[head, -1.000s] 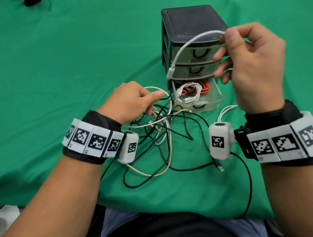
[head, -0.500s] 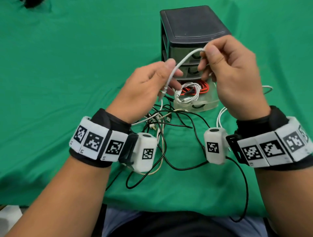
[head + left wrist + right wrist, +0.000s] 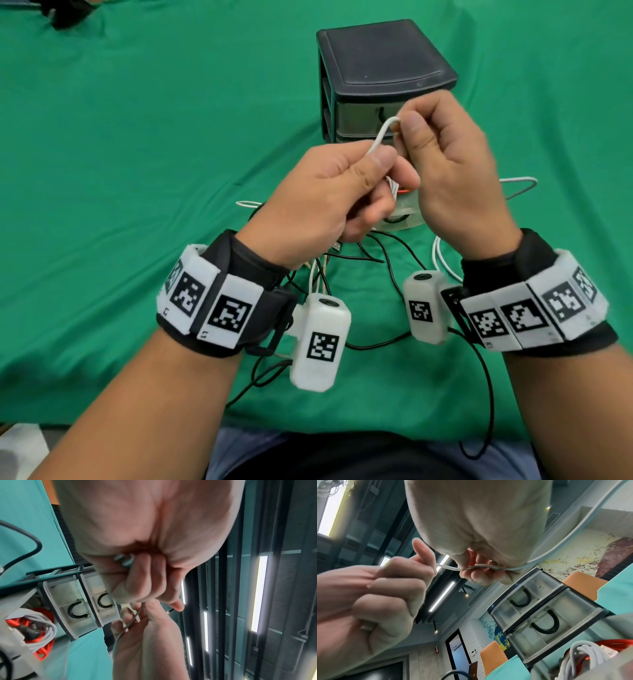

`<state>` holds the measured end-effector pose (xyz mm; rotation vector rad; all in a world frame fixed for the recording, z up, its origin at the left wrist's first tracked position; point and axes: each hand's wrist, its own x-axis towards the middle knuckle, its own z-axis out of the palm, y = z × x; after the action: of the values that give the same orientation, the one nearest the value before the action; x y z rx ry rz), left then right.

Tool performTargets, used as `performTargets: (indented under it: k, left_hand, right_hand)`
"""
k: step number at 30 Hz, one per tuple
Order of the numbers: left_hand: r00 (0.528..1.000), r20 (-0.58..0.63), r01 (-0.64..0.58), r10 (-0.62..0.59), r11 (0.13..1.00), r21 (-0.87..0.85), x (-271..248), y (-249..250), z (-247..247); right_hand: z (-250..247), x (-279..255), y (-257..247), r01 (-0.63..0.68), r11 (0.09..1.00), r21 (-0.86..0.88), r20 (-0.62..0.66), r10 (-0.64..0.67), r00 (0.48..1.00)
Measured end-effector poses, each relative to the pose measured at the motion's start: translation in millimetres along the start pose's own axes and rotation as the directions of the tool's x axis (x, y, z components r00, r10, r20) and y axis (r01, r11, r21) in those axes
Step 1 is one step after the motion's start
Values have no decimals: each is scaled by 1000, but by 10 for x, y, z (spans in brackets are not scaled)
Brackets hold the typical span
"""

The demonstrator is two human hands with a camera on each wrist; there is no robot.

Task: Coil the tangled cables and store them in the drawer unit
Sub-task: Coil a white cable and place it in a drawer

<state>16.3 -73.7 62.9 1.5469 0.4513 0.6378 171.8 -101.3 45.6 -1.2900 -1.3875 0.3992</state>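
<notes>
I hold a white cable (image 3: 383, 134) up in the air, in front of the drawer unit (image 3: 383, 68). My left hand (image 3: 329, 198) pinches one part of it between thumb and finger, with the other fingers curled in. My right hand (image 3: 455, 164) pinches the cable just above, so a short piece of it bends in a little arch between my two hands. The rest of the white cable runs down past my right hand and lies on the green cloth (image 3: 137, 137).

Half a second ago my hands were a bit apart. Now they are close, almost touching, and the arch of cable between them is shorter. A second ago my left hand was down on the pile of cables. Now it is up, holding the white one.

The bottom drawer (image 3: 583, 654) is pulled out. A coiled white cable (image 3: 580, 651) and a red cable (image 3: 556, 642) lie in it. The two drawers above it are closed.

Under my hands, black cables (image 3: 383, 260) and pale ones lie tangled on the cloth. One black cable runs down off the near edge of the table by my right arm.
</notes>
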Motion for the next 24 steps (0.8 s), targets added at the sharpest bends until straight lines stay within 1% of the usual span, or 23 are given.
performTargets:
  k: [2,4,6,8,10,15,19,21,24]
  left_hand:
    - [1000,-1,18,-18,1000,-23,-19,27,15]
    - [1000,-3,8,-8,997,-75,-39,52,27]
    - [1000,-17,-12,10,985,-174,-50,78,30]
    - [999,-48,-34,21,960,-277,-48,99,24]
    - [996,-85,-61,34,939,-338,-39,115,6]
    - [978,-184,-159,94,911,-380,-14,185,-55]
    - [943,-279,-293,183,854,-431,43,257,-162]
    - [926,-320,-336,201,823,-458,75,284,-229]
    - [904,-374,-358,206,843,-402,105,250,-248]
  right_hand:
    - [26,-25,-2,-18,1000,-9,31,18,999]
    - [85,-84,-23,-18,1000,-7,99,18,995]
    - [175,-183,-31,-13,1000,16,177,9,984]
    - [257,-276,-33,-48,998,50,228,36,973]
    - [304,-333,-38,-82,994,75,268,59,962]
    - [260,-391,-92,-25,999,-44,329,39,943]
    - [279,-437,-126,-41,997,-62,370,61,927]
    - [295,-464,-133,-46,996,-77,382,72,921]
    - [288,-471,-141,-60,994,-93,400,93,912]
